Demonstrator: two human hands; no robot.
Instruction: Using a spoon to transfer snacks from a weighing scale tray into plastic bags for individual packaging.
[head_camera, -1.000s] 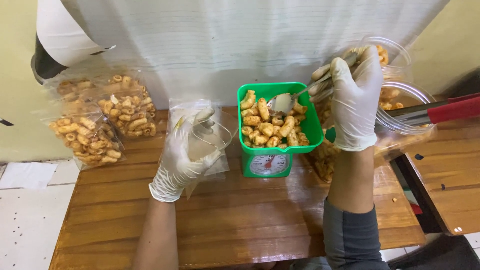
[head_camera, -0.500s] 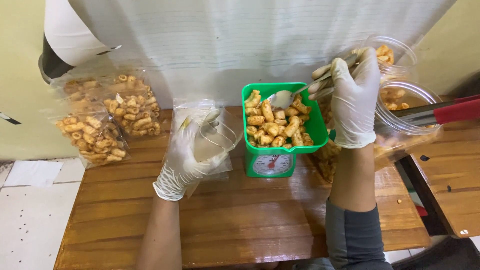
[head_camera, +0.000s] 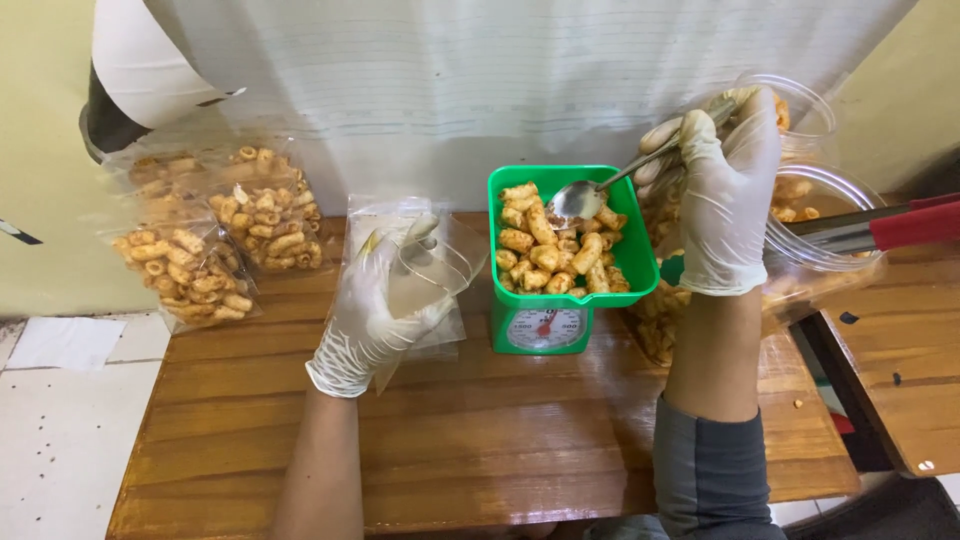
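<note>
In the middle of the frame a green tray (head_camera: 640, 262) sits on a small kitchen scale (head_camera: 541, 328) on the wooden desk (head_camera: 480, 440), and it is heaped with short, curled orange-brown snacks (head_camera: 545, 255). The right hand (head_camera: 725, 200), in a white glove at the upper right, has its fingers closed around the handle of a metal spoon (head_camera: 578, 200), whose bowl lies over the snacks at the back of the tray. The left hand (head_camera: 375, 310), gloved as well and left of the scale, grips an empty clear plastic bag (head_camera: 440, 255) with its mouth held open beside the tray. At the upper left of the frame lie filled bags of snacks (head_camera: 215, 235). At the right edge stand clear round tubs (head_camera: 810, 190) holding more snacks, with red-handled tongs (head_camera: 880, 225) lying across them.
</note>
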